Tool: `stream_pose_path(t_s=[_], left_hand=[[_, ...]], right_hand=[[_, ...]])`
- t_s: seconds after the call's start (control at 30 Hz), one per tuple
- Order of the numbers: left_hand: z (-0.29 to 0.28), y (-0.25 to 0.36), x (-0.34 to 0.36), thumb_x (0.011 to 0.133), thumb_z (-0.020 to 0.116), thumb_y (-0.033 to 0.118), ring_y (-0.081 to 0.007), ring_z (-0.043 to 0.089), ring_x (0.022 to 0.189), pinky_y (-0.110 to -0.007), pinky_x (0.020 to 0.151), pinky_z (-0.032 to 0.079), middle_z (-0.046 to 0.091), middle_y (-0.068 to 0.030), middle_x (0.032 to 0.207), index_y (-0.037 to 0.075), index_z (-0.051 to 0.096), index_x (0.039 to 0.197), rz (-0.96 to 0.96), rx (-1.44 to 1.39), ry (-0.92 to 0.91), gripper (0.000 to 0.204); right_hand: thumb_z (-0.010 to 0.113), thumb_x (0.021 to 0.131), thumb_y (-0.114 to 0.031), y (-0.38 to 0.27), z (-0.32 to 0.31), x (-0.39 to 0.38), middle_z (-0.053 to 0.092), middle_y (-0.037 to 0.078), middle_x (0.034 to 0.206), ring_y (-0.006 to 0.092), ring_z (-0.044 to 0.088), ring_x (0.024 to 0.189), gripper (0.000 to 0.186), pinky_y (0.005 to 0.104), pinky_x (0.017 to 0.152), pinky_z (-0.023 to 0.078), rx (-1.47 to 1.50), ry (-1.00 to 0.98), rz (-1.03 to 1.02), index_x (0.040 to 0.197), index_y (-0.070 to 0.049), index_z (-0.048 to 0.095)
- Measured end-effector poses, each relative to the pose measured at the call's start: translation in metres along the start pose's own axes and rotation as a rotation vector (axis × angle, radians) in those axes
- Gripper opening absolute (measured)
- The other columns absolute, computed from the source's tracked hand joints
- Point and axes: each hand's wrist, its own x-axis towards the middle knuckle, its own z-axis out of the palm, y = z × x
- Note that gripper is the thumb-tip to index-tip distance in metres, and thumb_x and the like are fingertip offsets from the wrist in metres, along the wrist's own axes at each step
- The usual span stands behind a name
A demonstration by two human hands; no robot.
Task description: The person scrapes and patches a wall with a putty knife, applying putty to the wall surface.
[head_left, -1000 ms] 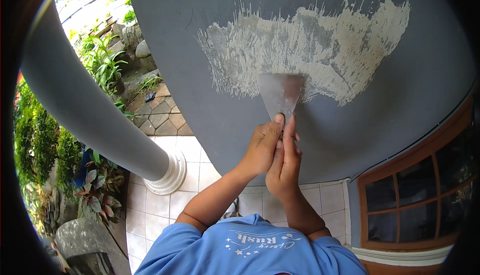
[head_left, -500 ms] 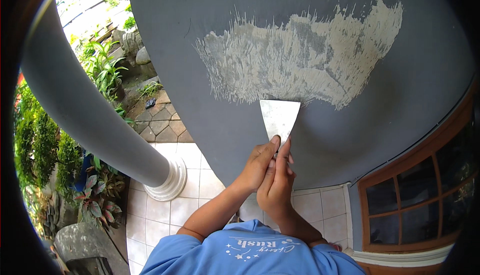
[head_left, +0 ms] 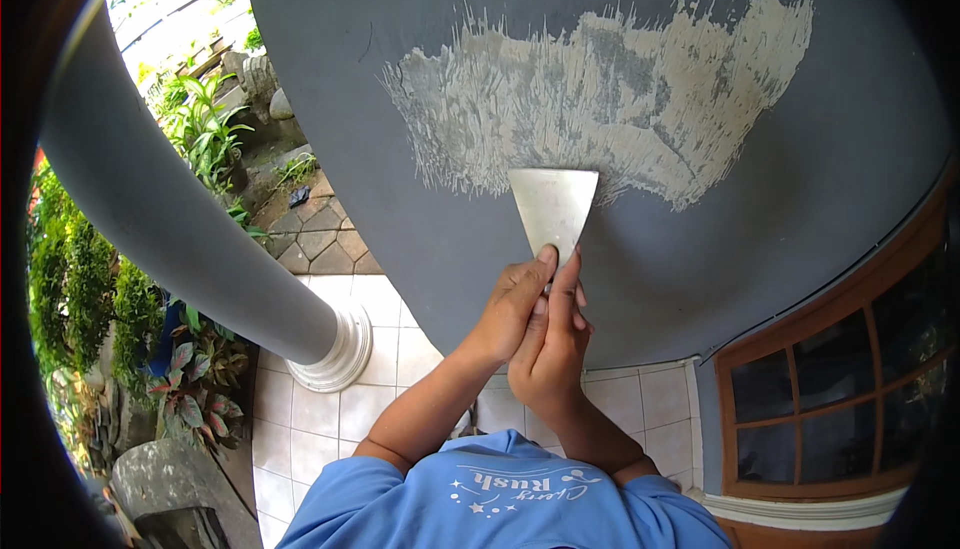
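Note:
A putty knife [head_left: 555, 207] with a broad, flared metal blade points up at the grey wall [head_left: 400, 239]. Its wide edge lies at the lower border of a scraped patch [head_left: 600, 89], where the paint is gone and rough whitish and grey streaks show. My left hand [head_left: 517, 304] is closed around the handle from the left, its thumb at the base of the blade. From the right, my right hand [head_left: 552, 349] wraps the handle too, a finger stretched along the blade. Between them the handle itself is almost wholly hidden.
A grey round column [head_left: 220, 259] with a white base [head_left: 335, 354] stands on the left, on pale floor tiles [head_left: 370, 409]. Beyond it are plants [head_left: 205, 129], rocks and stone paving [head_left: 320, 239]. At the lower right is a wood-framed window [head_left: 820, 409] with dark panes.
Both hands and the putty knife have moved up along the wall, so the blade edge now overlaps the lower part of the scraped patch. The grip looks the same.

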Motion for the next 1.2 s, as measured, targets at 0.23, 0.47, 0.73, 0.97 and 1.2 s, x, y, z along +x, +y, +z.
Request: stream_pose_path(t_s=[0.23,0.47,0.73,0.97,1.2], left_hand=[[-0.015,-0.011,-0.001,0.102,0.034,0.043,-0.0256,0.066,0.061,-0.032,0.061,0.055,0.062,-0.0139,0.063,-0.003,0.060,0.082,-0.017,0.006,-0.032,0.057],[-0.002,0.013,0.001,0.102,0.034,0.043,-0.0231,0.066,0.062,-0.030,0.062,0.055,0.063,-0.0134,0.064,-0.002,0.060,0.084,0.094,0.051,-0.018,0.055],[-0.004,0.009,0.003,0.102,0.030,0.043,-0.0288,0.066,0.060,-0.033,0.061,0.055,0.061,-0.0154,0.061,-0.005,0.059,0.080,0.034,0.059,0.028,0.060],[-0.015,-0.011,-0.003,0.103,0.030,0.041,-0.0290,0.066,0.061,-0.032,0.061,0.055,0.061,-0.0150,0.061,-0.004,0.060,0.080,-0.109,0.042,0.011,0.059],[-0.005,0.010,-0.001,0.102,0.032,0.042,-0.0304,0.067,0.062,-0.032,0.061,0.055,0.061,-0.0160,0.061,-0.005,0.060,0.080,0.010,0.053,-0.029,0.059]], right_hand=[[0.038,0.096,-0.011,-0.006,0.006,-0.010,0.054,0.032,0.111,0.0406,0.062,0.091,0.059,0.0442,0.072,0.051,-0.057,-0.067,0.110,0.143,0.015,0.014],[0.040,0.095,-0.010,-0.008,-0.004,0.013,0.058,0.032,0.102,0.0430,0.064,0.085,0.060,0.0446,0.070,0.052,0.126,-0.058,0.019,0.143,0.014,0.015],[0.040,0.094,-0.011,-0.005,0.002,0.010,0.054,0.036,0.111,0.0471,0.061,0.094,0.061,0.0452,0.076,0.052,0.075,-0.076,0.112,0.144,0.014,0.015],[0.041,0.092,-0.011,0.002,0.009,-0.015,0.053,0.035,0.111,0.0452,0.061,0.089,0.063,0.0461,0.074,0.052,0.037,-0.063,0.166,0.144,0.014,0.014],[0.041,0.093,-0.011,-0.006,-0.002,0.004,0.050,0.036,0.119,0.0454,0.060,0.099,0.063,0.0465,0.077,0.052,0.027,-0.036,-0.007,0.144,0.014,0.013]])
